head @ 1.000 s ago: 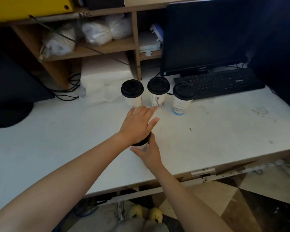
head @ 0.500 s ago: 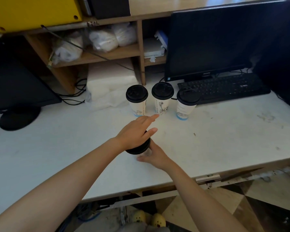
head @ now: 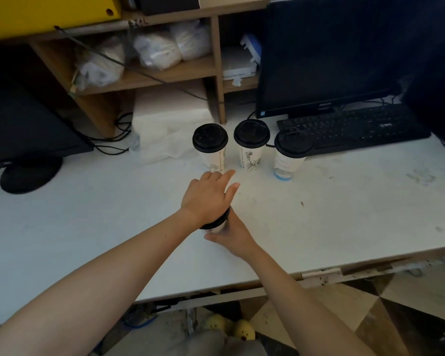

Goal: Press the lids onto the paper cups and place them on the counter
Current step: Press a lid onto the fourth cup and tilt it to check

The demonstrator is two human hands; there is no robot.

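A white paper cup [head: 217,228] with a black lid [head: 220,220] stands on the white counter [head: 344,214] near me. My left hand [head: 207,197] lies flat on top of the lid, fingers straight, pressing down. My right hand [head: 233,236] wraps round the cup's side from the right and holds it; most of the cup is hidden by both hands. Three lidded cups stand in a row further back: the left cup [head: 211,147], the middle cup [head: 251,145] and the right cup [head: 290,154].
A black keyboard [head: 355,128] and a dark monitor [head: 326,52] sit at the back right. Another monitor's base [head: 30,174] is at the left. A white paper stack [head: 170,124] lies behind the cups under wooden shelves [head: 144,78]. The counter's front edge [head: 319,272] runs near me.
Both hands stay on the near cup. The view has shifted slightly, so the hands and cups sit a little lower in the frame.
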